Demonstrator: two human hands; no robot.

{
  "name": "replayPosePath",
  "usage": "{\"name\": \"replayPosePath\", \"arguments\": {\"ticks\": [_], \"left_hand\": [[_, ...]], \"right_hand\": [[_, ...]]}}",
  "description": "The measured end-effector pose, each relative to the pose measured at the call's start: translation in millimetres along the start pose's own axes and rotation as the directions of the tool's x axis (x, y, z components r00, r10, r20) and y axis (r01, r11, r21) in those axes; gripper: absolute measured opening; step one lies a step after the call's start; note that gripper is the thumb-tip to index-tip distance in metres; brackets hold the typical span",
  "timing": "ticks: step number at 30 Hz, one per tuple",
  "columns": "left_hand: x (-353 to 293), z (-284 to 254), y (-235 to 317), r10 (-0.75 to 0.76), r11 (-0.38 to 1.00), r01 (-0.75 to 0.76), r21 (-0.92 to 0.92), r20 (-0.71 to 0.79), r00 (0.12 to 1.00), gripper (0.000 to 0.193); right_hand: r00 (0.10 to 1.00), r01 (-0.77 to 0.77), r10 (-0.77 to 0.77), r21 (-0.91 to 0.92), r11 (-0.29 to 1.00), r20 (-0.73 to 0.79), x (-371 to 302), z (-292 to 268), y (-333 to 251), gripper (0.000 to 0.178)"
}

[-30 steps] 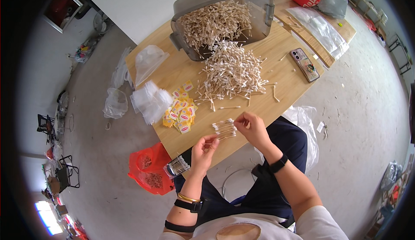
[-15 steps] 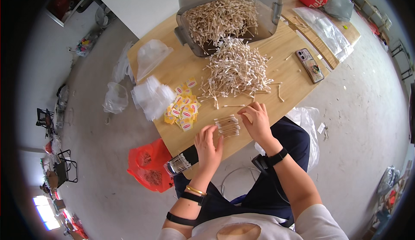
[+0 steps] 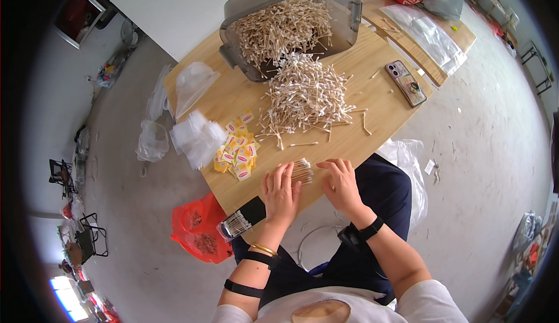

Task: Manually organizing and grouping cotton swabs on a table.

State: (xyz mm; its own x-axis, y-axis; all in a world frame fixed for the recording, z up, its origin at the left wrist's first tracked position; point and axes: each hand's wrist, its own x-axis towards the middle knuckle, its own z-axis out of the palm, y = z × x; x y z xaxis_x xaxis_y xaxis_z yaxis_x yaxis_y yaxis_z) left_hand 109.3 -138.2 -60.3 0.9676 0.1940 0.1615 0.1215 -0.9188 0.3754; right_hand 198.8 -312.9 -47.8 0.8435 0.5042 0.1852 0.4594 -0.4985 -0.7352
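A small row of cotton swabs (image 3: 303, 171) lies side by side near the table's front edge. My left hand (image 3: 280, 192) rests at the row's left ends, fingers bent over them and the thumb apart; its fingertips partly hide the swabs. At the other end, my right hand (image 3: 341, 186) hovers just off the swab tips, fingers curved and holding nothing. Beyond the hands rises a large loose heap of cotton swabs (image 3: 311, 93). It spills from a grey plastic bin (image 3: 346, 29) tipped on its side, with more swabs inside.
Yellow-and-white paper labels (image 3: 237, 151) and clear plastic bags (image 3: 198, 139) lie to the left. A dark case of swabs (image 3: 243, 218) sits at the front edge, above a red bag (image 3: 198, 230). A phone (image 3: 406, 83) lies at the right.
My left hand has moved over the left ends of the swab row, covering more of it. My right hand has dropped slightly toward me. The whole view has shifted a little.
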Motion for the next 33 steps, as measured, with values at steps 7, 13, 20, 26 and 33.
{"name": "replayPosePath", "arguments": {"ticks": [7, 13, 20, 26, 33], "left_hand": [[7, 0, -4, 0.038, 0.993, -0.043, 0.109, 0.041, 0.998, 0.066], [-7, -7, -11, 0.005, 0.999, -0.009, 0.036, 0.123, 0.992, 0.077], [-19, 3, -30, -0.096, 0.985, 0.082, 0.150, 0.090, 0.991, 0.093], [-15, 6, -23, -0.110, 0.982, 0.092, 0.164, 0.101, 0.989, 0.097], [0, 5, -15, 0.042, 0.999, -0.041, -0.011, 0.058, 0.997, 0.089]], "right_hand": [[0.997, 0.066, -0.064, -0.060, 0.996, 0.038, -4, 6, -3, 0.053], [0.972, 0.172, -0.123, -0.251, 0.953, 0.200, -6, 13, -6, 0.082], [0.952, 0.243, -0.167, -0.300, 0.922, 0.257, 8, 23, -11, 0.096], [0.936, 0.297, -0.203, -0.335, 0.894, 0.288, 14, 38, -6, 0.099], [0.951, 0.251, -0.177, -0.298, 0.921, 0.254, 13, 31, -6, 0.093]]}}
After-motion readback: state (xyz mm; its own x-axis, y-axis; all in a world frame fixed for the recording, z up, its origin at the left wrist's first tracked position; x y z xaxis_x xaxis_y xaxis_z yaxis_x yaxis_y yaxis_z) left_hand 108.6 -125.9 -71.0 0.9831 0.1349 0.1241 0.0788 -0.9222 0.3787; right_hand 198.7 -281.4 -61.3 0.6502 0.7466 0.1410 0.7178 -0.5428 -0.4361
